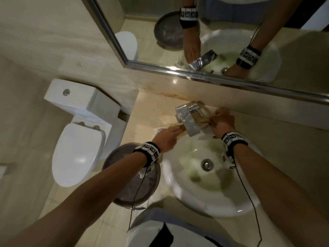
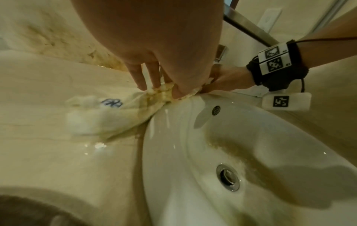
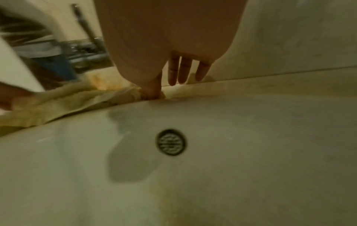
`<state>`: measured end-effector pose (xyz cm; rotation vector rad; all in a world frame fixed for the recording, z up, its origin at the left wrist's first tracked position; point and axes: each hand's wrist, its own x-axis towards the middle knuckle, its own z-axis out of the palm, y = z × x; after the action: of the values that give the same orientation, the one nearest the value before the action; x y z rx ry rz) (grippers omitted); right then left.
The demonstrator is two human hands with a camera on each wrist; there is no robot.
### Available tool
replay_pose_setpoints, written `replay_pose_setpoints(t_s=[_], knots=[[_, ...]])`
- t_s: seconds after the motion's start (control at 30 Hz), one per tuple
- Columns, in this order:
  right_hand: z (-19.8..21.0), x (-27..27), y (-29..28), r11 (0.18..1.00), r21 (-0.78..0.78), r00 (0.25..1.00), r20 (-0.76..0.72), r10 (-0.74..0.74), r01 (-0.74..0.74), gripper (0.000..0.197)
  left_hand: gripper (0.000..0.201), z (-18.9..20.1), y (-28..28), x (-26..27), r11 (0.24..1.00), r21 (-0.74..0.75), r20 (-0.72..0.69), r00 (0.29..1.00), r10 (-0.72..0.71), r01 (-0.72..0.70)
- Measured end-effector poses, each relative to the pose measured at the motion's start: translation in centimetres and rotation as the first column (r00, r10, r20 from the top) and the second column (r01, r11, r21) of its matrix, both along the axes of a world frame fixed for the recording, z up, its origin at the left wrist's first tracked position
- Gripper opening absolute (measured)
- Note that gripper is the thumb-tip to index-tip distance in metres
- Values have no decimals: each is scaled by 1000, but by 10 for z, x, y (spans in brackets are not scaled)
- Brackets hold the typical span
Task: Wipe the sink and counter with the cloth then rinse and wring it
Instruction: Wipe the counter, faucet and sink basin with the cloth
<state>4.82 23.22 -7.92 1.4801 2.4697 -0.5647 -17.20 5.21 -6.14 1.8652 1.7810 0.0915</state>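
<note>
A yellow-stained white cloth (image 2: 108, 113) lies stretched along the back rim of the white sink (image 1: 204, 198), passing behind the chrome faucet (image 1: 188, 120). My left hand (image 2: 162, 91) pinches its bunched left part where the beige counter (image 1: 147, 111) meets the basin. My right hand (image 3: 154, 93) pinches the cloth's (image 3: 67, 104) other end between thumb and forefinger on the rim right of the faucet, other fingers straight. In the head view the left hand (image 1: 176, 132) and right hand (image 1: 217, 116) flank the faucet. Yellowish stains show round the drain (image 1: 207, 164).
A mirror (image 1: 213, 32) and a stained wall ledge run right behind the faucet. A round metal-lidded bin (image 1: 131, 184) stands under my left forearm, and a white toilet (image 1: 80, 152) is further left. Cables hang from both wristbands over the basin.
</note>
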Motion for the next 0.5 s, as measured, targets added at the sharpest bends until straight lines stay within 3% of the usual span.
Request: replay_pose_setpoints(t_s=[0.1, 0.23, 0.3, 0.4, 0.5], knots=[[16, 37, 15, 980, -6, 979, -41, -200, 200, 12, 67, 4, 0, 8, 999, -2, -15, 999, 33, -33], [18, 68, 16, 956, 24, 954, -81, -289, 292, 16, 65, 0, -11, 5, 992, -29, -70, 990, 123, -125], [6, 70, 12, 971, 87, 974, -65, -218, 223, 33, 65, -3, -19, 1, 986, -44, -92, 983, 157, -162], [1, 56, -6, 990, 140, 997, -80, 23, -11, 56, 61, -8, -23, 2, 982, -77, -76, 983, 166, -171], [-3, 22, -29, 973, 81, 963, -149, 226, -216, 65, 62, -6, -21, 16, 963, -140, 16, 972, 233, -229]])
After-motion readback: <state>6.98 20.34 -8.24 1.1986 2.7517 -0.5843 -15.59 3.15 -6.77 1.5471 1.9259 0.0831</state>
